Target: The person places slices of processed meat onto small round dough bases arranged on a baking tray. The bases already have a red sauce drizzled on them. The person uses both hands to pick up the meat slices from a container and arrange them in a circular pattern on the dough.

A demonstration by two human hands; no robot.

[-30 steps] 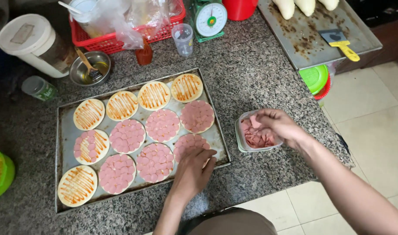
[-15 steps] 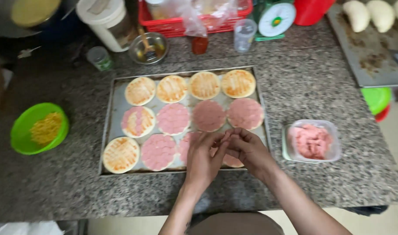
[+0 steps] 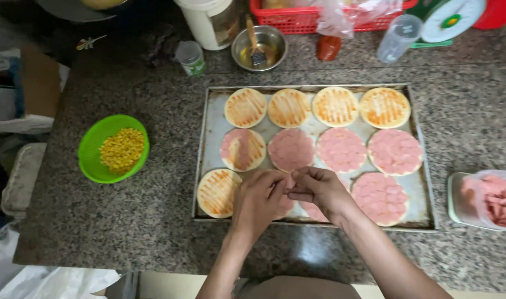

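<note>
Both hands, left (image 3: 257,202) and right (image 3: 319,191), meet fingertip to fingertip over the metal tray (image 3: 208,149), pinching thin pink meat (image 3: 290,184) above round bases (image 3: 217,192).

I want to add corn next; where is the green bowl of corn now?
In the head view, the green bowl of corn sits on the granite counter, left of the baking tray, beyond the left hand.

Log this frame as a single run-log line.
left hand and right hand: meeting over front row of tray | pinching a pink meat slice | meat tub at right | corn bowl at left
</note>
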